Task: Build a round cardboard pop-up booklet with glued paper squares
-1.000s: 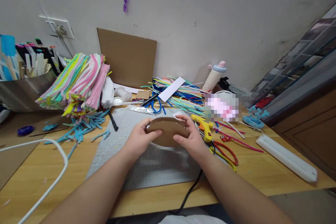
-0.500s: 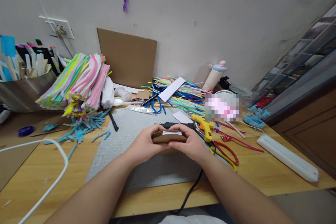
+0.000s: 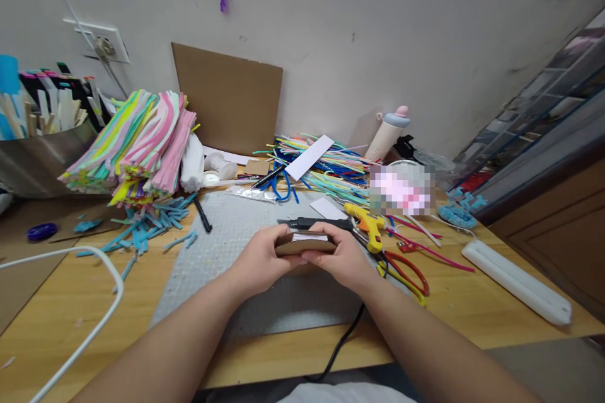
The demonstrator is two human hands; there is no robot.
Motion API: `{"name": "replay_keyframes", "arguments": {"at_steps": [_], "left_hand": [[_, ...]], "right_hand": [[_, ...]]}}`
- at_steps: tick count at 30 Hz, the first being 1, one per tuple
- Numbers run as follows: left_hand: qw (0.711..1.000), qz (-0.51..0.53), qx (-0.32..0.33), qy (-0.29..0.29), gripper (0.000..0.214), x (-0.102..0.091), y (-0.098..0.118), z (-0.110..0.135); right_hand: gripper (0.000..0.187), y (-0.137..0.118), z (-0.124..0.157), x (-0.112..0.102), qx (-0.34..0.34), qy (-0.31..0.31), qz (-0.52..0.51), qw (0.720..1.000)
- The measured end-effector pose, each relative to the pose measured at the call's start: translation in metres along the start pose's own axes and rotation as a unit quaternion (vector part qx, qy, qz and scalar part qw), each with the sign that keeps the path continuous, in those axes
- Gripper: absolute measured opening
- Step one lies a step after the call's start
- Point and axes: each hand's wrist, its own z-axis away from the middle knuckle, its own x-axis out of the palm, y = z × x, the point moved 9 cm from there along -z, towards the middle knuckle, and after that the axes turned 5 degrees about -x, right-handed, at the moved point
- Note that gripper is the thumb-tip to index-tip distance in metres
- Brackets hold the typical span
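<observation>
A small brown cardboard piece point(image 3: 306, 245), with a white paper strip point(image 3: 309, 237) along its upper side, is held level above the grey cutting mat point(image 3: 208, 277). My left hand point(image 3: 265, 258) grips its left end, fingers behind and thumb in front. The right end is pinched the same way by my right hand point(image 3: 345, 258); the two thumbs nearly meet at the front. Just beyond the hands lies a black utility knife point(image 3: 319, 223). To its right are a yellow glue gun point(image 3: 371, 227) and scissors with red and yellow handles point(image 3: 411, 274).
Pipe cleaner bundles point(image 3: 137, 145) and blue scraps point(image 3: 155, 227) lie at left. A cardboard sheet point(image 3: 229, 101) leans on the wall. More pipe cleaners point(image 3: 331, 170), a bottle point(image 3: 385, 138) and a white bar-shaped lamp point(image 3: 517, 283) stand or lie behind and right. A white cable point(image 3: 116, 283) curves at left.
The view has shifted slightly. Both hands keep their hold on the cardboard piece, which has tilted or moved only a little.
</observation>
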Motion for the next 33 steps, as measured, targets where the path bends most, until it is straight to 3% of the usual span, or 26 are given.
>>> {"name": "replay_keyframes", "arguments": {"at_steps": [3, 6, 8, 10, 16, 19, 24, 29, 33], "left_hand": [[0.999, 0.045, -0.018, 0.011, 0.021, -0.003, -0.004, 0.000], [0.986, 0.161, -0.027, 0.041, 0.033, -0.013, -0.009, -0.002], [0.966, 0.249, -0.025, 0.061, 0.045, -0.022, -0.012, -0.004], [0.954, 0.293, -0.029, 0.063, 0.049, -0.027, -0.015, -0.005], [0.972, 0.230, -0.016, 0.049, 0.037, -0.034, -0.006, -0.005], [0.980, 0.199, -0.011, 0.014, 0.034, -0.029, -0.002, -0.003], [0.985, 0.145, -0.005, -0.092, 0.051, -0.007, 0.000, 0.000], [0.996, 0.070, -0.039, -0.034, 0.027, -0.007, -0.012, -0.002], [0.995, 0.084, -0.041, -0.043, 0.028, -0.001, -0.013, -0.004]], "right_hand": [[0.035, 0.000, -0.002, -0.002, -0.018, 0.003, -0.024, 1.000], [0.058, 0.002, -0.005, -0.008, -0.025, 0.037, -0.120, 0.992], [0.059, 0.009, -0.007, -0.006, -0.001, 0.041, -0.174, 0.984], [0.049, 0.016, -0.007, -0.003, 0.025, 0.029, -0.187, 0.982], [0.031, 0.022, -0.003, -0.009, 0.032, 0.034, -0.143, 0.989], [0.030, 0.020, -0.003, -0.007, 0.032, 0.002, -0.117, 0.993], [0.027, 0.017, -0.003, -0.002, 0.035, -0.030, -0.089, 0.995], [0.034, 0.017, -0.003, 0.001, 0.038, -0.037, -0.058, 0.997], [0.028, 0.019, -0.004, 0.006, 0.040, -0.062, -0.028, 0.997]]}}
